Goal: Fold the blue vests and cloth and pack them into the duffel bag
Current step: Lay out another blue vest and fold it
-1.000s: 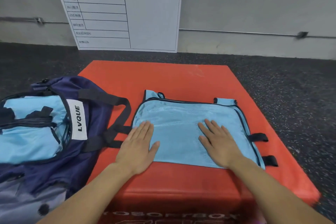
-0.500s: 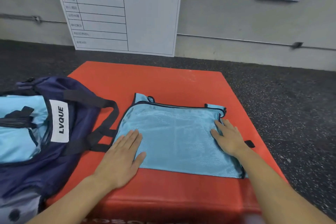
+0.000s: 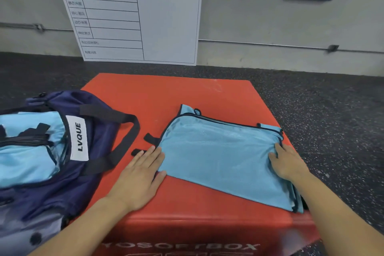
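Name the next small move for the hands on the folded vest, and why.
Probably lift the vest toward the duffel bag: it lies folded on the red box, left hand and right hand at its ends, the bag open alongside.
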The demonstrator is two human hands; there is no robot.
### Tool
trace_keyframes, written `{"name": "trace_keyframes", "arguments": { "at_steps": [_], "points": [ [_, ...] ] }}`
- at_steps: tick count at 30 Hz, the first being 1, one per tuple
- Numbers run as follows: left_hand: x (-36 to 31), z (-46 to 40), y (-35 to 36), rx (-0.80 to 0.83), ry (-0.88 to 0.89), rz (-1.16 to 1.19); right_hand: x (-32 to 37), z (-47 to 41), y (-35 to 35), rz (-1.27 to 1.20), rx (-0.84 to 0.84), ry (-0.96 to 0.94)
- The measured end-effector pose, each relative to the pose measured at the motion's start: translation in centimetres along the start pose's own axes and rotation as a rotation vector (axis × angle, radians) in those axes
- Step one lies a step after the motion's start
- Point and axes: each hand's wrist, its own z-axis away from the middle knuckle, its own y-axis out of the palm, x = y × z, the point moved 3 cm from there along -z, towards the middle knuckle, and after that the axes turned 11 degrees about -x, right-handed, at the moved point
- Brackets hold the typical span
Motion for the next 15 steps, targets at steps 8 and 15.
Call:
{"name": "trace_keyframes", "arguments": {
  "at_steps": [8,15],
  "points": [
    [0.7,2.1,-1.8,0.025,-0.040,0.026,-0.8,5.0,-1.9,0.208,0.080,0.137],
    [-0.2,3.2,-3.2,0.139,-0.073,0.049,13.7,12.7,-2.6,-0.117,-0.011,-0.602]
  ]
}}
